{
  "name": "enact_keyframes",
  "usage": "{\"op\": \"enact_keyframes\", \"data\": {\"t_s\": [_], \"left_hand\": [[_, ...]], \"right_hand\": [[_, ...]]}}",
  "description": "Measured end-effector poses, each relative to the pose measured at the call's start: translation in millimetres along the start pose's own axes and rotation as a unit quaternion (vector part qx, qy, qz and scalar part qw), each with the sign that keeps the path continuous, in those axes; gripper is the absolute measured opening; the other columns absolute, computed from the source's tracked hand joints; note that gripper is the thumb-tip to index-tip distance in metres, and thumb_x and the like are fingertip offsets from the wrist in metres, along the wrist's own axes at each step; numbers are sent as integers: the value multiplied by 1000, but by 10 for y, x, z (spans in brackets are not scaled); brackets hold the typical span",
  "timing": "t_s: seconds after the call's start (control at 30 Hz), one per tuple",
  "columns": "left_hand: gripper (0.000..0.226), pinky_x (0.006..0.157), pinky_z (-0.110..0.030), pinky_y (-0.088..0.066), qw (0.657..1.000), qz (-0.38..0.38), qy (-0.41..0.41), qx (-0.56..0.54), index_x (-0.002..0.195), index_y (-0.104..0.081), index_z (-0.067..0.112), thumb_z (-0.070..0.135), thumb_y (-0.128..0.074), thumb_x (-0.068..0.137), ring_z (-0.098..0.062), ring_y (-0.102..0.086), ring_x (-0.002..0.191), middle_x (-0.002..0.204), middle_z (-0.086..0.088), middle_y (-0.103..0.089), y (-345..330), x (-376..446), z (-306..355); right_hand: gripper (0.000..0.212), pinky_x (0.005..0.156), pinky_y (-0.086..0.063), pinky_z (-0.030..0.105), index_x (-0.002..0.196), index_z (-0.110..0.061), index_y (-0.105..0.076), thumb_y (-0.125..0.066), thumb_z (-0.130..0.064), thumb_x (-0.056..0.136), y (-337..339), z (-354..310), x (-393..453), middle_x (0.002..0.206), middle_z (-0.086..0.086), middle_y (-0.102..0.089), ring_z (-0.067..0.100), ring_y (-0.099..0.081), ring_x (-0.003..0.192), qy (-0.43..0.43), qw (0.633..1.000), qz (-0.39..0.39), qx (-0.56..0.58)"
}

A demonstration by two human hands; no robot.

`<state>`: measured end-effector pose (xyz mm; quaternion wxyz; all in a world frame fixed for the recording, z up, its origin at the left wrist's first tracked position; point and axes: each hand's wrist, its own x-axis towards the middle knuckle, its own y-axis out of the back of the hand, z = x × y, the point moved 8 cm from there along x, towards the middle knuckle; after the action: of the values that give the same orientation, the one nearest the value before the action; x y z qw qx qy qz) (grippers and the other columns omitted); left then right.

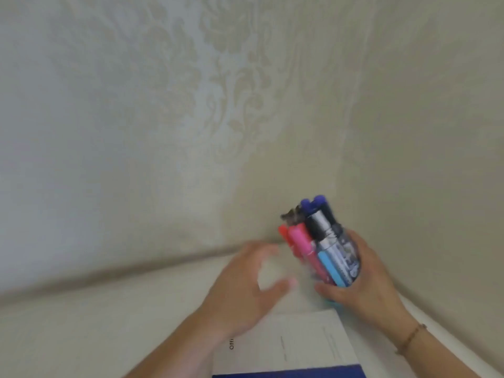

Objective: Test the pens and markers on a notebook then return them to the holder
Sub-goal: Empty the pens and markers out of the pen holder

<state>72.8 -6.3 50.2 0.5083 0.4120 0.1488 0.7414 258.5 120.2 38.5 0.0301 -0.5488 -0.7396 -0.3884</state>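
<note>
- Notebook (300,347) at the near edge of the table (81,336), closed or cover-side up as far as I can tell; white sheet with faint print, blue band along its bottom. Left forearm lies over its left part.
- Left hand (245,282) spread, fingers apart, holding nothing; hovers over the table just left of the holder. Blurred, so contact with the surface is unclear.
- Right hand (365,282) wraps the clear holder (346,257) from the right side, thumb in front near its base. Thin bracelet (410,338) on that wrist.
- Holder sits toward the far right of the table, near the wall corner, leaning left; whether its base is lifted I cannot tell.
- Pens and markers (313,236) packed in it: pink, red, light blue, silver-black, two dark blue caps on top.
- Wall (191,105) with pale floral paper behind.
- Risk: holder tilted and top-heavy, so markers can slide out leftward and roll off the table.
- Risk: one-handed side grip on a smooth clear wall can slip.
- Risk: notebook still not opened; ink would land on the cover.
</note>
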Motion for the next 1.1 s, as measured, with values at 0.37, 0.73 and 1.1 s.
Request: {"op": "enact_keyframes", "data": {"t_s": [0.37, 0.73, 1.1], "left_hand": [[109, 118, -44, -15, 977, -9, -53, 205, 143, -8, 54, 84, -60, 53, -5, -8, 139, 152, 25, -10, -222, 152, -368], [119, 118, -47, -14, 976, 23, 29, 213, 146, -12, 47, 85, -63, 45, -9, -18, 139, 151, 23, -18, 33, 194, -649], [117, 114, -39, -24, 983, 49, 100, 147, 147, -12, 44, 81, -66, 50, -2, -39, 128, 140, 24, -41, 78, 165, -758]], "right_hand": [[104, 103, -38, 13, 131, -62, -30, -91, -48, 48, -141, -261, -37, 142, -25, -33, -7, -38, 128, 33, 995, -98, 8], [98, 77, -60, 35, 129, -50, -39, -92, -43, 47, -524, -79, 96, 129, -1, -54, 15, -68, 103, -85, 957, -123, 248], [74, 83, -59, 32, 126, -41, -54, -79, -54, 57, -274, -633, 482, 118, -13, -59, 11, -64, 104, -26, 978, 46, 202]]}}
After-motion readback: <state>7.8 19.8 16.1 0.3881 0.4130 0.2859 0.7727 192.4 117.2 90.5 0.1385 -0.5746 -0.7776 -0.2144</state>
